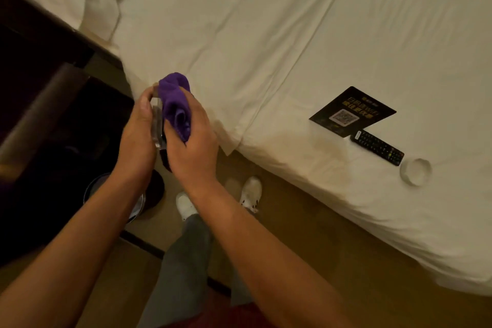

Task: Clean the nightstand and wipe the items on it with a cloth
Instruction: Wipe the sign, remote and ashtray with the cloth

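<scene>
My left hand (138, 133) grips a clear, flat acrylic piece (157, 125) by its edge, held upright over the floor beside the bed. My right hand (191, 141) holds a bunched purple cloth (177, 104) pressed against the face of that clear piece. The dark nightstand (40, 120) stands at the left, its top blurred and in shadow. On the white bed (292, 34) lie a black card with a QR code (351, 112), a black remote control (378, 148) and a round clear glass dish (415, 172).
A round bin with a dark liner (117, 194) stands on the floor below my left forearm, next to the nightstand. My feet in white shoes (250, 192) stand on the tan floor along the bed's edge.
</scene>
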